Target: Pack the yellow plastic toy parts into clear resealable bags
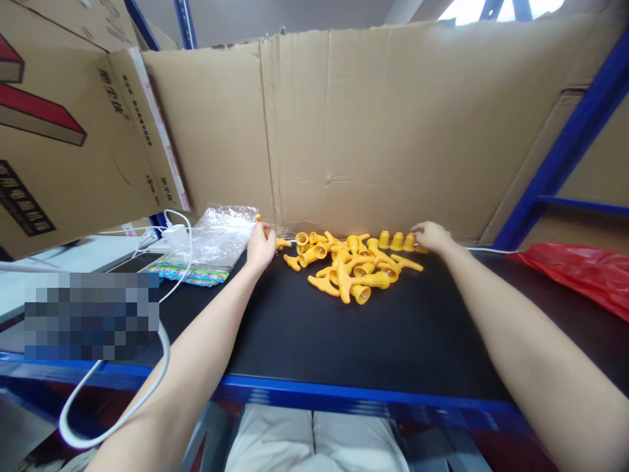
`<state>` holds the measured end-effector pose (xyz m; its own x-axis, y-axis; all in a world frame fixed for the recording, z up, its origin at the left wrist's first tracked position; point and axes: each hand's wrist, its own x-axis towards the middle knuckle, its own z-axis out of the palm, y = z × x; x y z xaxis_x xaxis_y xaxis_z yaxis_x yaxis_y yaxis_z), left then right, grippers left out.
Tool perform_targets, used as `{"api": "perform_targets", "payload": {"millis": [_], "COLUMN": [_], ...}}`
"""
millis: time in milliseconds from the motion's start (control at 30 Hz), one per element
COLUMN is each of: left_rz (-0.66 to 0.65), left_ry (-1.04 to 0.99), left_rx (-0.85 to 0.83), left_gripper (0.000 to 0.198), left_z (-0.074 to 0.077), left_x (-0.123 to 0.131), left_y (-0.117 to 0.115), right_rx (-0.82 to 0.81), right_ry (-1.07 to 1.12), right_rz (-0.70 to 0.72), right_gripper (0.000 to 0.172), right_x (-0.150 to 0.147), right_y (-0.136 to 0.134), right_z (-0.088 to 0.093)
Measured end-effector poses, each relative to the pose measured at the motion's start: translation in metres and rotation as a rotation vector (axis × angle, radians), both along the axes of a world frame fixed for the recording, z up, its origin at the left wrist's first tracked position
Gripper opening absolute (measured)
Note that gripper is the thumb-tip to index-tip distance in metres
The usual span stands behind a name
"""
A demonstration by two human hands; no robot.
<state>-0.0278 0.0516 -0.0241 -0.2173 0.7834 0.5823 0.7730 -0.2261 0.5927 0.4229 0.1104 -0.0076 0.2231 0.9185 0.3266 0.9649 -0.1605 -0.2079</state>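
Note:
My left hand [260, 246] has its fingers closed around an orange T-shaped handle [283, 243], whose ends stick out past the fingers. Right beside it spreads a heap of orange-yellow T-handled plastic pieces with hollow, cup-like ends [371, 280], lying every which way. At the heap's right end, three yellow cup-shaped pieces [397, 241] stand upright in a row. My right hand [432, 236] is closed at the rightmost of these, fingertips at its top. A bit of orange plastic [421, 249] shows below that hand; the fingers partly hide it.
Clear plastic bags with a coloured edge [216, 239] lie left of my left hand. A white charger and cable [175, 236] are farther left. Red plastic [580, 272] lies at the right. Cardboard [393, 131] walls the back; a blue rail [363, 393] edges the black tabletop [354, 347].

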Motion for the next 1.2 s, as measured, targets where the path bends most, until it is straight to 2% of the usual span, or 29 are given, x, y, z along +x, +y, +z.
{"api": "perform_targets", "payload": {"millis": [133,233,333,533,667,767,833,967,1100,1200], "left_rz": [0.022,0.018,0.026,0.075,0.094,0.097,0.097,0.031,0.014,0.035], "left_ry": [0.115,0.247,0.361,0.518,0.587,0.6,0.586,0.563,0.569,0.578], "left_rx": [-0.002,-0.057,-0.1,-0.175,-0.27,-0.304,-0.324,-0.373,-0.386,-0.313], "left_gripper": [0.035,0.046,0.054,0.064,0.063,0.064,0.06,0.041,0.039,0.036], "left_z": [-0.002,-0.002,-0.003,-0.012,-0.018,-0.021,-0.023,-0.026,-0.027,-0.023], "left_x": [0.0,0.004,0.004,-0.003,-0.004,-0.004,-0.004,-0.005,-0.006,-0.007], "left_y": [-0.005,-0.011,-0.011,-0.002,-0.002,-0.002,-0.001,0.003,0.005,0.002], "right_rx": [-0.01,-0.073,-0.062,-0.013,0.055,0.111,0.131,0.178,0.163,0.146], "right_ry": [0.018,0.011,-0.01,-0.006,-0.02,-0.046,-0.036,-0.003,-0.082,-0.156], "right_rz": [-0.111,-0.087,-0.072,-0.047,0.049,0.159,0.224,0.362,0.493,0.585], "right_gripper": [0.045,0.049,0.049,0.042,0.036,0.033,0.032,0.028,0.027,0.028], "right_x": [0.006,0.013,0.015,-0.001,-0.027,-0.05,-0.065,-0.089,-0.103,-0.107], "right_y": [0.001,0.005,0.004,-0.013,-0.028,-0.04,-0.048,-0.068,-0.084,-0.09], "right_z": [-0.003,-0.01,-0.013,0.008,0.023,0.025,0.021,0.005,-0.007,-0.01]}}
